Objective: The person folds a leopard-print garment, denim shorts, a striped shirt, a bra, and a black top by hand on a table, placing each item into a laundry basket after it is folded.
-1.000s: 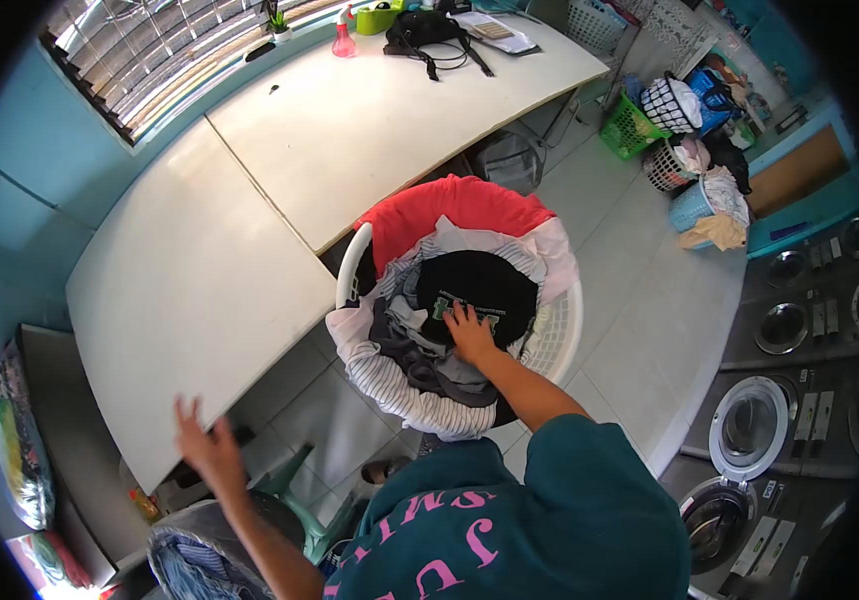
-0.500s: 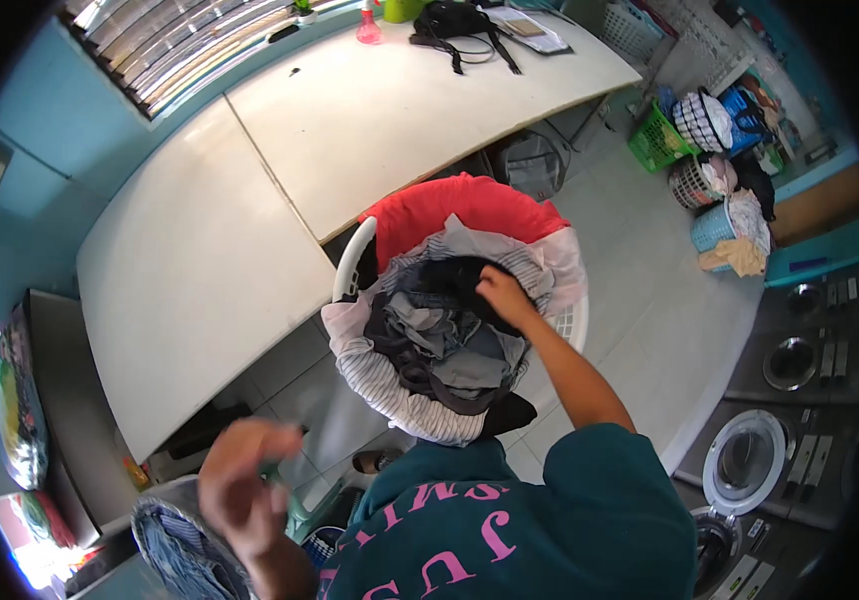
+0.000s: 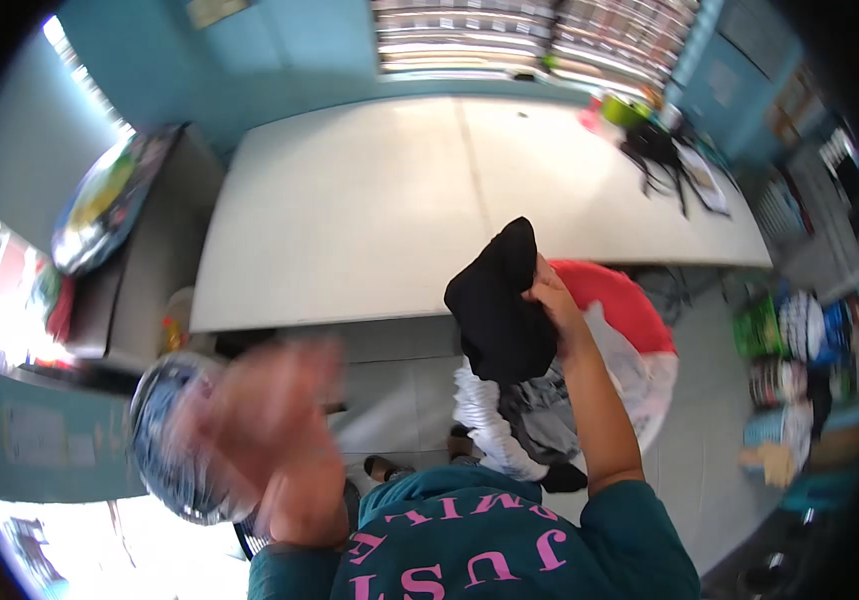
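A black garment (image 3: 503, 312), bunched up, is gripped in my right hand (image 3: 556, 305) and lifted over the laundry basket. Beneath it, the basket is full of dark and grey clothes (image 3: 548, 420). A red cloth (image 3: 615, 297) drapes over the back rim, and a white striped cloth (image 3: 490, 425) lies over the left side. My left hand (image 3: 265, 425) is out to the left, smeared by motion, so its fingers cannot be read. Behind it stands a container of blue denim clothes (image 3: 172, 445), partly covered by the hand.
A long white table (image 3: 350, 220) runs along the window wall. A black bag (image 3: 656, 155) and papers (image 3: 703, 180) lie at its right end. Several laundry baskets, one a green basket (image 3: 756, 328), stand on the floor at right. A dark cabinet (image 3: 155, 240) is at left.
My right hand has lifted the black garment up out of the basket. The view has turned left, so the table and basket appear further right. My left hand stays at the left, blurred.
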